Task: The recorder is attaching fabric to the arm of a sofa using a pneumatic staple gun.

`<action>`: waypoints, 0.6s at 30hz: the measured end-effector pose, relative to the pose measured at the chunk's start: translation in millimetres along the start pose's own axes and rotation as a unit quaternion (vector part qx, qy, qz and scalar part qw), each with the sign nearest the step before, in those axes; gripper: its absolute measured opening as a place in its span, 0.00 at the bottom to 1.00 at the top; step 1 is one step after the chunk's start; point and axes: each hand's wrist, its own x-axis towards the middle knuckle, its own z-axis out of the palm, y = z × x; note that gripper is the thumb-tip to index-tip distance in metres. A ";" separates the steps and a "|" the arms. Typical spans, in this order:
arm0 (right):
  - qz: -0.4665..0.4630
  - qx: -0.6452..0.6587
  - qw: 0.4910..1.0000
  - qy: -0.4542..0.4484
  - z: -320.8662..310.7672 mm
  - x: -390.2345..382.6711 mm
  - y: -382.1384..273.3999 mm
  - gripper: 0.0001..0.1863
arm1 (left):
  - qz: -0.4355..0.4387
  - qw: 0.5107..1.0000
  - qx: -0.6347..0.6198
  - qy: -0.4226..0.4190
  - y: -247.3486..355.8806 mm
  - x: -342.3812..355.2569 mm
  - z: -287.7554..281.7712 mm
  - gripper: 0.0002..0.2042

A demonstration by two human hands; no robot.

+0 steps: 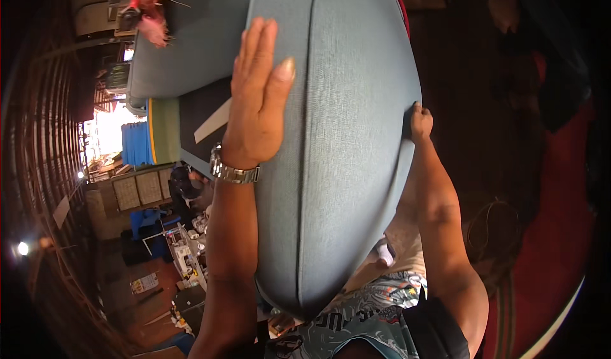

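A large blue-grey fabric-covered padded piece [350,155] with a dark seam down its length fills the centre, its lower end near my body. My left hand [258,98], with a steel watch on the wrist, lies against its top just left of the seam, fingers straight and thumb extended. At the piece's right edge, my right hand [420,120] grips the rim, with some fingertips hidden.
Pink-red scraps [149,22] are at upper left beside another grey padded piece [172,54]. Leftward are a person [184,184], sewing machines [188,254] and blue fabric [137,143]. Red material [560,219] lies right. Another person's limb [503,12] shows at upper right.
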 end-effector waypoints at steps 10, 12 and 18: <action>0.014 -0.191 0.982 -0.009 -23.5 0.0 -25.7 0.34 | 0.055 0.997 0.000 -0.056 31.6 16.2 6.1 0.26; 0.013 -0.219 0.976 -0.006 -19.8 1.7 -23.8 0.32 | 0.076 0.990 0.087 -0.075 31.0 14.5 4.7 0.25; -0.004 -0.215 0.977 -0.005 -4.3 15.8 -9.9 0.32 | 0.065 0.994 0.043 -0.076 39.6 -0.7 5.2 0.27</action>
